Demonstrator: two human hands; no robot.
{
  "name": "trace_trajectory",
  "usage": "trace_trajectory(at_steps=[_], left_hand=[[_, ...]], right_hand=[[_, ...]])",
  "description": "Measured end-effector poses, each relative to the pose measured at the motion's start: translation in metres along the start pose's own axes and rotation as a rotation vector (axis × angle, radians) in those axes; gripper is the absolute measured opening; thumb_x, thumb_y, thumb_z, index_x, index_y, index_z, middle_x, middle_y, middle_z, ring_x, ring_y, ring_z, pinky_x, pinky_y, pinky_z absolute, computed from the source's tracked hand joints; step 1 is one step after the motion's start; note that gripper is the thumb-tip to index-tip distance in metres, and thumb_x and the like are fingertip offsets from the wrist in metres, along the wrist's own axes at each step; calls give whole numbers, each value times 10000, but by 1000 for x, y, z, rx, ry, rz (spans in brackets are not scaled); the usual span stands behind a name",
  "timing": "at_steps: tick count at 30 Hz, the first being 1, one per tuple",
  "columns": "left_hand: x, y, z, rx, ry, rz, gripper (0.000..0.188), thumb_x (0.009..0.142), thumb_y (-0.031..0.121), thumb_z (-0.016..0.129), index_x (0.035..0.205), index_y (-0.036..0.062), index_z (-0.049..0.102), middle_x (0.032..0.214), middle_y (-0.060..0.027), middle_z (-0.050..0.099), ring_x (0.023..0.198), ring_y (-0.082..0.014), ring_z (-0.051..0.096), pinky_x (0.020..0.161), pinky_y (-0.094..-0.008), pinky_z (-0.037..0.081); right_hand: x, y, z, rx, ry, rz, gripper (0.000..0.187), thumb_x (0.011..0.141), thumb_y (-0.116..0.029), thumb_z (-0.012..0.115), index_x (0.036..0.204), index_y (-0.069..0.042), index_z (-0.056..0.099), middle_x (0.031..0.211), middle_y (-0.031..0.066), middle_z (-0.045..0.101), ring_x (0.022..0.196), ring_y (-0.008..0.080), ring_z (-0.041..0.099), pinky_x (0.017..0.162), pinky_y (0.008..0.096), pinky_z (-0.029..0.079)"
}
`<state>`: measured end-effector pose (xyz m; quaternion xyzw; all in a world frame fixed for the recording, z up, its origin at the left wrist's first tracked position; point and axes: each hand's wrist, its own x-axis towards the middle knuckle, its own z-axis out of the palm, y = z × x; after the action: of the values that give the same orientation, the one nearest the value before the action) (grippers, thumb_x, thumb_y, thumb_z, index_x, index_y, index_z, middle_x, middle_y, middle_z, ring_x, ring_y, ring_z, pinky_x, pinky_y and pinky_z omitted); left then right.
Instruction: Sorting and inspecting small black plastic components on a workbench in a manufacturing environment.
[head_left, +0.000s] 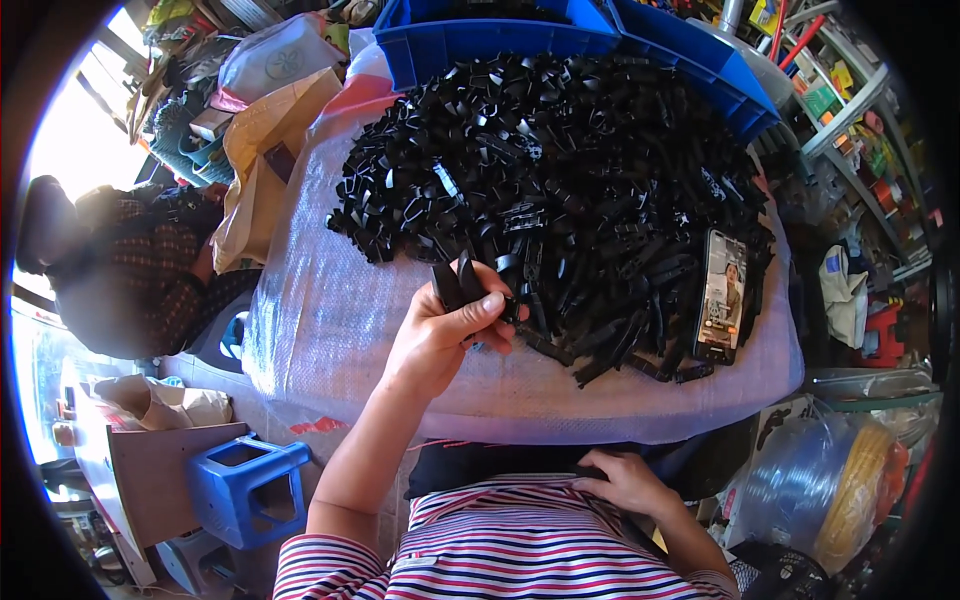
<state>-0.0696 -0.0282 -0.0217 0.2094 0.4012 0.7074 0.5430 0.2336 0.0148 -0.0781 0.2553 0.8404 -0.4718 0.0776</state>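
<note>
My left hand is raised over the near edge of the heap, fingers curled and thumb pressed across. It grips several black plastic pieces, two of them sticking up past the fingers; their exact kind I cannot make out. Just beyond it spreads a large heap of small black plastic parts, curved clip-like ones to the left and longer strips to the right. My right hand lies loosely at my waist below the covered work surface, its fingers stretched out and nothing seen in them.
A woven plastic sheet covers the work surface. Blue bins stand behind the heap. A lit phone leans on its right side. A blue stool stands lower left, another person sits left, and shelves rise right.
</note>
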Motion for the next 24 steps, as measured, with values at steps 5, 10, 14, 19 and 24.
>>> trace_trajectory(at_steps=[5,10,14,19,24], left_hand=[[5,-3,10,55,-14,-15,158,801,107,654,909,25,573,822,-96,614,692,-144,596,619,-281,508],[5,-3,25,206,-73,38,129,807,91,647,888,10,589,794,-62,593,664,-125,574,641,-258,481],[-2,-2,33,337,-64,81,131,816,91,645,898,7,588,787,-35,582,660,-101,564,631,-230,466],[-6,-3,38,359,-45,128,133,823,100,643,899,11,580,776,-15,578,659,-82,557,625,-218,463],[-7,-3,35,449,-44,165,122,830,106,637,899,24,579,757,-1,573,662,-66,552,614,-208,454]], right_hand=[[7,-58,-60,57,245,-196,264,790,-213,666,925,0,591,793,126,623,712,266,620,629,302,467],[32,-106,-84,150,519,-370,245,860,-184,598,989,21,562,712,130,593,602,208,600,554,273,455],[61,-106,-86,119,553,-341,248,877,-205,572,964,27,564,631,86,555,535,161,550,495,255,411],[68,-105,-84,152,468,-341,257,886,-225,558,948,24,571,610,61,528,526,126,514,496,244,392],[70,-104,-83,173,447,-293,251,882,-222,563,943,22,572,607,69,538,528,128,527,500,246,399]])
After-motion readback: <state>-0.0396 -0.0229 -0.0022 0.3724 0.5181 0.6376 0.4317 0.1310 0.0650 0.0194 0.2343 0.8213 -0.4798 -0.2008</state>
